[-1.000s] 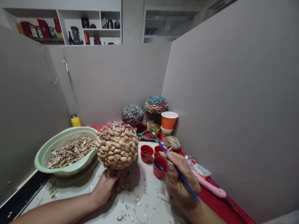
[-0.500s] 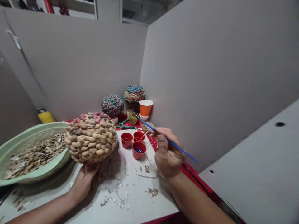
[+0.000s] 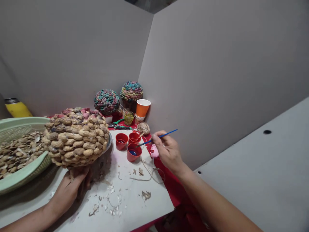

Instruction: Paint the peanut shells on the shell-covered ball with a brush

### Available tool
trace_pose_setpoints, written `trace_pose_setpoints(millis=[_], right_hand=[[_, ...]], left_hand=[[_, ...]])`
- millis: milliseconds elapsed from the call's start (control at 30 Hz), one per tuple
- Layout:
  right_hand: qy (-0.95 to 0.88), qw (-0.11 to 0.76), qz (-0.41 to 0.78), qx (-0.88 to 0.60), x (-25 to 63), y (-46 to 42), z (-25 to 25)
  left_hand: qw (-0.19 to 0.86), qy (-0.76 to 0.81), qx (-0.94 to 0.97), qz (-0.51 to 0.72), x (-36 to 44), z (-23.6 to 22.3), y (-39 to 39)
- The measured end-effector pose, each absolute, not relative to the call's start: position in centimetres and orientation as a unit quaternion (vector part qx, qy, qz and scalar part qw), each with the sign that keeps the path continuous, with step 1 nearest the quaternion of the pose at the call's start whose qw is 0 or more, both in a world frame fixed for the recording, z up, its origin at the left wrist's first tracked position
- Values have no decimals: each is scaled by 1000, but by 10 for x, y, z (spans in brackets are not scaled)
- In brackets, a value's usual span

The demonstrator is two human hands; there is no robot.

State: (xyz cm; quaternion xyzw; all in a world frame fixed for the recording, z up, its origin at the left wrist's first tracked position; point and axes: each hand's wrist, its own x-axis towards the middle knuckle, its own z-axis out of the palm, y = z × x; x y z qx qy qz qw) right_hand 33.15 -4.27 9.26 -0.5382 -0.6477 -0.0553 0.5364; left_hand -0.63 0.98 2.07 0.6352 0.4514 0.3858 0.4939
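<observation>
One partly hidden grip, the left hand [image 3: 69, 187], holds up the peanut ball [image 3: 77, 138]; the right hand [image 3: 168, 150] pinches a paintbrush [image 3: 171, 132].

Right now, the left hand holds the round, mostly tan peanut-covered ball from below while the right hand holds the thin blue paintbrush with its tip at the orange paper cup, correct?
No, wrong cup: the head view shows the tip of the thin blue paintbrush at the small red cup of dark blue liquid. The rest of your statement stands.

Basin [image 3: 29, 175] left of peanut ball [image 3: 78, 141], cups [image 3: 133, 157] right; shells [image 3: 23, 149] in basin, bottle [image 3: 19, 109] behind.
</observation>
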Motion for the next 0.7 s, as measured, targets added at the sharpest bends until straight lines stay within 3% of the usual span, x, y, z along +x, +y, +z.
trace_pose_setpoints(millis=[433, 700], right_hand=[[-701, 405, -8, -587, 326, -36, 59], [-679, 464, 79, -563, 324, -34, 51]], left_hand=[[499, 423, 682, 327, 2, 29, 11], [487, 442, 667, 348, 7, 30, 2]])
